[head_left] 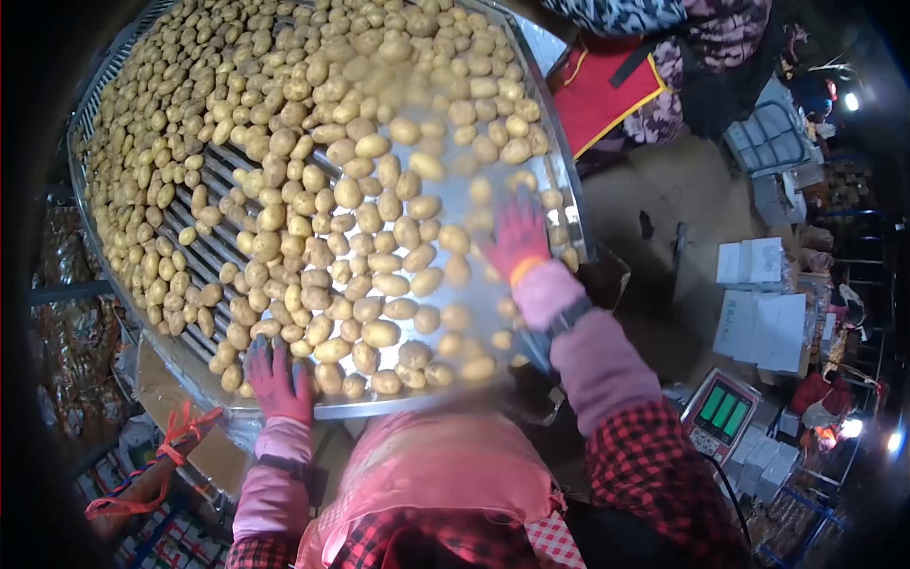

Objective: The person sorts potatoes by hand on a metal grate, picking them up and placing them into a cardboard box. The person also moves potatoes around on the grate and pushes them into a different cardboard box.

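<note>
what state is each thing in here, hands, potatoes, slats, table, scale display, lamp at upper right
Potatoes: loose, crowded at far left, sparser toward the right
Left hand: gloved, open, fingers spread
Right hand: gloved, open, slightly blurred
Slats: partly covered, partly bare
Metal table: mostly covered
Scale display: lit green
Lamp: lit

some potatoes (457,317) seem blurred
</note>
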Demonstrator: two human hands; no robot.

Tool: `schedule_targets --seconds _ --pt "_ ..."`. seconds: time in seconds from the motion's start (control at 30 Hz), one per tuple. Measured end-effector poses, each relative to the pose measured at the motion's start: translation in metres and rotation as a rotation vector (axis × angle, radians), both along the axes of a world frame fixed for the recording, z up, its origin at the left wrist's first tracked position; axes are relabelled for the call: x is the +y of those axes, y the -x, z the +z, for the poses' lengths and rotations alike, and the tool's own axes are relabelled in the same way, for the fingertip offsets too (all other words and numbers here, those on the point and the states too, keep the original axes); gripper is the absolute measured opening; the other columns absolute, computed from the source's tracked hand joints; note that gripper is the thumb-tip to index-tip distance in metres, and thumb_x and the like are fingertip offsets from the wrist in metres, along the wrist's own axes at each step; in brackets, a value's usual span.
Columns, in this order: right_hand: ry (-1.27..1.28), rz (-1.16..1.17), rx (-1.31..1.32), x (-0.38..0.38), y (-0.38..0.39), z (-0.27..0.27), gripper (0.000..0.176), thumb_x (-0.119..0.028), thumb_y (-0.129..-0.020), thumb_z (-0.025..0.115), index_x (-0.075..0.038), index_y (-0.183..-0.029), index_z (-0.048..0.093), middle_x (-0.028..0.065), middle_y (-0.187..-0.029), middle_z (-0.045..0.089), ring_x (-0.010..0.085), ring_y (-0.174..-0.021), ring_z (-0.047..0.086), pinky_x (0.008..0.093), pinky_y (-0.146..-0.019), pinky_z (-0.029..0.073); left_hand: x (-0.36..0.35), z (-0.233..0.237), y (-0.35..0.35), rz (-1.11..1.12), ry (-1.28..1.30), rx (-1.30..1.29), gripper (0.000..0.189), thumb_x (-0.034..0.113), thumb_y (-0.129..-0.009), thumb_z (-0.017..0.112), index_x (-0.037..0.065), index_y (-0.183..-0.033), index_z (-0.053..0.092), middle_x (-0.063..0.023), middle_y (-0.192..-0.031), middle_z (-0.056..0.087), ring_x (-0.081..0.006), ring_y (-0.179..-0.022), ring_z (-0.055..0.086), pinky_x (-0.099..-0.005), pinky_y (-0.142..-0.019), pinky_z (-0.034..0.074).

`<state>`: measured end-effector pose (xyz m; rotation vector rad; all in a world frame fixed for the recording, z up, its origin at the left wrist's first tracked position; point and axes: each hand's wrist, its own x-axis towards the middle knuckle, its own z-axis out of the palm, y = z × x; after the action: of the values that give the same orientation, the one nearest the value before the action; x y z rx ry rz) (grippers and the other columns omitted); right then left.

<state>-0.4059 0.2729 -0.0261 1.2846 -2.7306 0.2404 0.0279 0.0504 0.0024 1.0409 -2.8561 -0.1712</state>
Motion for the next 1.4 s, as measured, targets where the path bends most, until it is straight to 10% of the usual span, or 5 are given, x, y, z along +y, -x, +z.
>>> schedule_targets --seconds 0.37,0.6,0.8,1.03,1.4 --pt "-0.121 -0.143 -0.578 0.002 0.063 0.017 0.071 -0.036 -0.087 0.070 -0.021 -0.151 0.042 0.0160 -0.141 0.054 0.0360 -0.120 0.060 0.0483 -0.098 0.050 -0.001 0.005 0.001 0.013 -0.040 0.040 0.058 0.029 -0.089 0.063 0.005 -0.141 0.053 -0.0264 -0.147 0.044 -0.0470 -0.140 0.037 -0.0578 -0.120 0.022" --pt "-0.415 -0.075 -0.391 -0.027 0.046 0.029 0.082 -0.045 -0.078 0.078 -0.017 -0.148 0.047 0.0188 -0.136 0.061 0.0338 -0.123 0.060 0.0452 -0.104 0.046 0.011 -0.005 0.019 0.205 -0.073 -0.161 0.069 0.031 -0.090 0.063 0.007 -0.151 0.042 -0.0280 -0.156 0.034 -0.0493 -0.145 0.028 -0.0578 -0.121 0.016" --pt "-0.424 -0.185 -0.430 -0.066 0.088 0.060 0.077 -0.050 -0.084 0.070 -0.018 -0.149 0.045 0.0177 -0.145 0.053 0.0337 -0.128 0.057 0.0459 -0.105 0.045 0.071 0.038 0.120 -0.219 -0.314 -0.101 0.080 0.044 -0.085 0.067 0.007 -0.151 0.041 -0.0275 -0.157 0.031 -0.0512 -0.147 0.022 -0.0638 -0.118 0.019" --pt "-0.257 0.227 -0.140 -0.208 0.132 0.040 0.067 -0.034 -0.091 0.062 -0.022 -0.153 0.039 0.0157 -0.150 0.049 0.0333 -0.132 0.053 0.0462 -0.110 0.043 0.065 0.027 0.138 -0.657 -0.441 0.146 0.064 0.035 -0.086 0.068 0.009 -0.143 0.052 -0.0253 -0.149 0.044 -0.0472 -0.139 0.039 -0.0569 -0.115 0.030" --pt "-0.207 -0.054 -0.232 -0.192 0.119 0.062 0.075 -0.042 -0.080 0.078 -0.019 -0.145 0.049 0.0124 -0.137 0.061 0.0327 -0.125 0.059 0.0456 -0.100 0.049 -0.004 0.006 0.004 0.189 0.059 0.119 0.052 0.021 -0.087 0.063 0.000 -0.135 0.055 -0.0239 -0.142 0.051 -0.0460 -0.133 0.045 -0.0577 -0.115 0.030"
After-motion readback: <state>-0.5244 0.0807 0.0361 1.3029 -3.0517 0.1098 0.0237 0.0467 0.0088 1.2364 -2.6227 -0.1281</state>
